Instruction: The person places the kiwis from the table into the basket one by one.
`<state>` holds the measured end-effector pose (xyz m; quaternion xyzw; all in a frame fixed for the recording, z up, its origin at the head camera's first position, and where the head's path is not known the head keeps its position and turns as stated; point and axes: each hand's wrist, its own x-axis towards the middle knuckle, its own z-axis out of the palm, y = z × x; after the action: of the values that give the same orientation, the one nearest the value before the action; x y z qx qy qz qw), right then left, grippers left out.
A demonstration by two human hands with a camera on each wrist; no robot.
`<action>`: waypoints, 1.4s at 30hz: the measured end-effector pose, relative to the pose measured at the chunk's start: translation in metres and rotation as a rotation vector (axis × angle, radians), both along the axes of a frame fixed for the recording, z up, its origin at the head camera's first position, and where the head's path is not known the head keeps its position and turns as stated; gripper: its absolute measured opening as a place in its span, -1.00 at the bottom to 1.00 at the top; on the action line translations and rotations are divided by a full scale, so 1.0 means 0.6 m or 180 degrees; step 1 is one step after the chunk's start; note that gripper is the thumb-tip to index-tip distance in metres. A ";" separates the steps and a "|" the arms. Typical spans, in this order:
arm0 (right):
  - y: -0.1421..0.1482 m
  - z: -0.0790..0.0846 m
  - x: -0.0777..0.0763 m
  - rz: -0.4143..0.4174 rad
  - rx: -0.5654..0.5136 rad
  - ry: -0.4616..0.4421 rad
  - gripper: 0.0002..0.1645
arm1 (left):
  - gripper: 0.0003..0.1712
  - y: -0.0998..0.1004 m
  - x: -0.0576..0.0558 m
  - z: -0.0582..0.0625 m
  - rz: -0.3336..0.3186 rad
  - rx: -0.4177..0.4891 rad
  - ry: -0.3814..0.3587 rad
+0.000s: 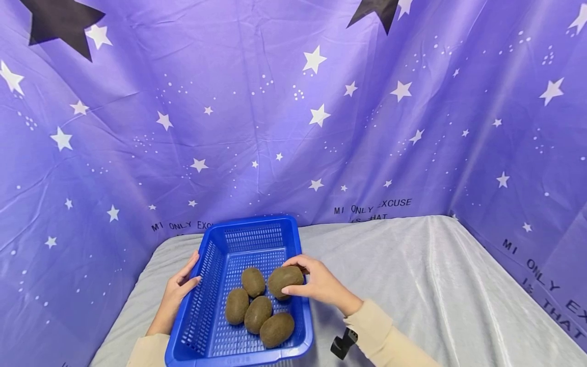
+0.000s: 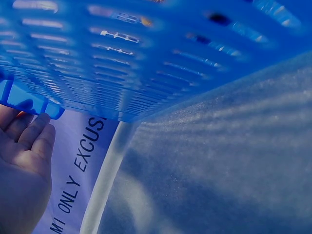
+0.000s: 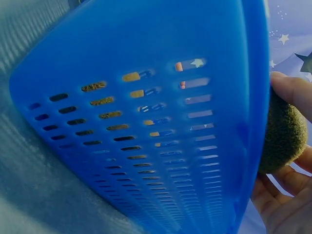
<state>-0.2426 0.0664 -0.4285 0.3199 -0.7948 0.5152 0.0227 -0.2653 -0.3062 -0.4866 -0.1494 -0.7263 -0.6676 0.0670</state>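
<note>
A blue plastic basket (image 1: 304, 326) with slotted walls stands on the grey cloth. My right hand (image 1: 323, 283) grips a brown kiwi (image 1: 281, 282) at the basket's right rim, thumb on the near side and fingers on the far side. In the right wrist view, this fuzzy kiwi (image 3: 285, 131) shows above the rim between thumb and fingers. Several other kiwis (image 1: 258, 314) lie grouped on the basket floor, toward its near right part. At the left rim, my left hand (image 1: 176, 290) holds the basket; the left wrist view has its fingers (image 2: 36, 134) against the rim's underside.
Grey cloth (image 1: 394, 285) covers the surface under and around the basket. Behind and at both sides hangs a purple curtain (image 1: 257, 112) with stars and lettering. A small black device (image 1: 344, 344) sits by the right sleeve.
</note>
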 end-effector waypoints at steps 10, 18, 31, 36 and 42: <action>-0.006 -0.009 -0.006 0.0055 0.0087 0.0034 -0.50 | -0.35 0.002 0.000 -0.001 -0.0004 0.0041 0.0016; -0.011 -0.014 -0.008 0.0080 0.0142 -0.0068 -0.47 | -0.36 0.001 0.000 -0.002 -0.0015 0.0033 0.0043; 0.002 -0.022 -0.008 0.0079 -0.0042 0.0013 -0.50 | -0.35 0.002 -0.002 -0.004 -0.0058 0.0039 0.0059; 0.031 -0.027 0.004 -0.0100 -0.0175 0.0107 -0.61 | -0.35 0.001 -0.004 -0.005 -0.0062 -0.0005 0.0018; 0.101 -0.034 0.009 -0.0293 0.0039 0.0410 -0.71 | -0.35 -0.001 -0.015 0.003 -0.0048 -0.0508 0.0230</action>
<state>-0.2373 0.1267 -0.4489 0.3156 -0.8087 0.4871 0.0954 -0.2741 -0.3070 -0.4848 -0.1838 -0.7732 -0.6022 0.0759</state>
